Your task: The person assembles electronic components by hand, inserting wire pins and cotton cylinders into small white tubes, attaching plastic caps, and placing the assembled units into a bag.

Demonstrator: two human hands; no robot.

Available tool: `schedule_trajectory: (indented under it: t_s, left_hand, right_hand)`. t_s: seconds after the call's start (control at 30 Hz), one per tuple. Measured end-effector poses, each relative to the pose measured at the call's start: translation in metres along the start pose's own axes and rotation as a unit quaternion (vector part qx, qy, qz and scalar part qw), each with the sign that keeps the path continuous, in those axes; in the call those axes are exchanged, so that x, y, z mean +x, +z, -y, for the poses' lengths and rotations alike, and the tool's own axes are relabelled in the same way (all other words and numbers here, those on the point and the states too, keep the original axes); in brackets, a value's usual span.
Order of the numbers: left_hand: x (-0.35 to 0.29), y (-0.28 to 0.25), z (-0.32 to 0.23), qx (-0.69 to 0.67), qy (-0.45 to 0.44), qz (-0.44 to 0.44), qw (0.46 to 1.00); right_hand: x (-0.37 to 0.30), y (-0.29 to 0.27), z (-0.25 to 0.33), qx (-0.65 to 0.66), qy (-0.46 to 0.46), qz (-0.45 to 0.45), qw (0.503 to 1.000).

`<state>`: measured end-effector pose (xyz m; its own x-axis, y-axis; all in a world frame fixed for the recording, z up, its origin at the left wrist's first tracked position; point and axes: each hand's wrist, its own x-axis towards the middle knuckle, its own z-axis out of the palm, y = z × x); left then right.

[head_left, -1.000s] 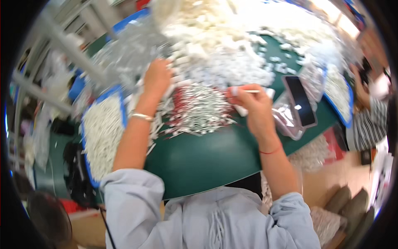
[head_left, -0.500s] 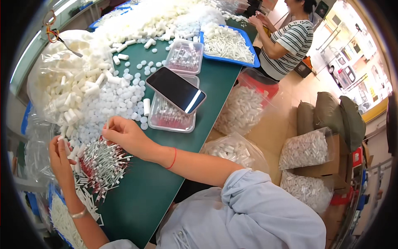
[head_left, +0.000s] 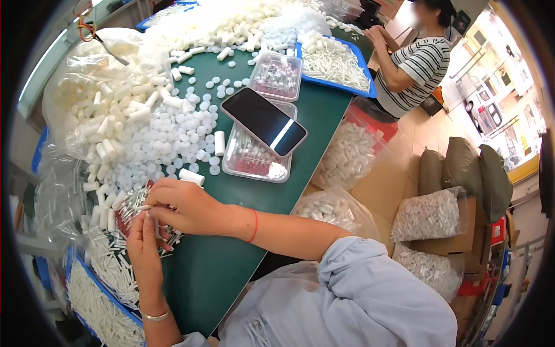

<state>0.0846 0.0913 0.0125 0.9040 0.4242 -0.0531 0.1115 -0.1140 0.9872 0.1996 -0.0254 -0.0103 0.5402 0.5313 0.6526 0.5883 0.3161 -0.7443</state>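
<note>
My right hand (head_left: 193,208), bent in from the right, pinches a thin white stick (head_left: 145,208) between thumb and fingers. Its fingertips meet those of my left hand (head_left: 144,257), which comes up from below with thumb and fingers pressed together. Whatever sits in the left fingertips is small, whitish and mostly covered. Beneath both hands lies a pile of thin clear-and-white sticks with red parts (head_left: 128,217), partly hidden. A white cylinder (head_left: 192,177) rests just beyond my right hand. Farther off spreads a heap of small round translucent caps (head_left: 167,136).
White cylinders spill from a clear bag (head_left: 118,110) at left. A phone (head_left: 264,121) lies across a clear plastic box (head_left: 257,162); another box (head_left: 276,75) stands behind. Blue trays of white sticks (head_left: 370,87) (head_left: 95,272) flank the green table (head_left: 202,289). A co-worker (head_left: 419,72) is at far right.
My hands have come together over the stick pile: the left moved right and down, the right lower. The view has shifted slightly, so table things appear farther right.
</note>
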Motion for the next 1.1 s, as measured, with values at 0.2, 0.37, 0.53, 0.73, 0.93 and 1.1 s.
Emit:
schedule_trajectory:
  t_s: [0.2, 0.37, 0.53, 0.73, 0.93, 1.1]
  left_hand:
    - [-0.005, -0.005, 0.0, 0.082, -0.013, -0.056, 0.995]
    - [-0.006, 0.0, -0.003, 0.027, -0.027, -0.048, 0.998]
    - [-0.001, -0.01, -0.003, -0.041, -0.045, 0.02, 0.998]
    - [0.0, -0.028, 0.007, -0.098, -0.083, -0.01, 0.992]
    - [0.006, -0.04, -0.008, 0.049, -0.053, -0.028, 0.997]
    - [-0.004, -0.057, -0.012, 0.089, -0.084, -0.018, 0.992]
  right_hand:
    - [-0.003, 0.008, 0.005, -0.01, 0.016, -0.006, 1.0]
    - [-0.003, 0.007, 0.004, -0.042, 0.061, -0.007, 0.997]
    - [-0.003, 0.006, 0.005, -0.047, 0.022, -0.01, 0.999]
    - [-0.003, -0.003, 0.007, -0.002, -0.006, 0.059, 0.998]
    - [-0.004, -0.007, -0.005, -0.157, -0.047, 0.069, 0.984]
    - [-0.005, 0.014, -0.009, -0.223, -0.083, 0.156, 0.959]
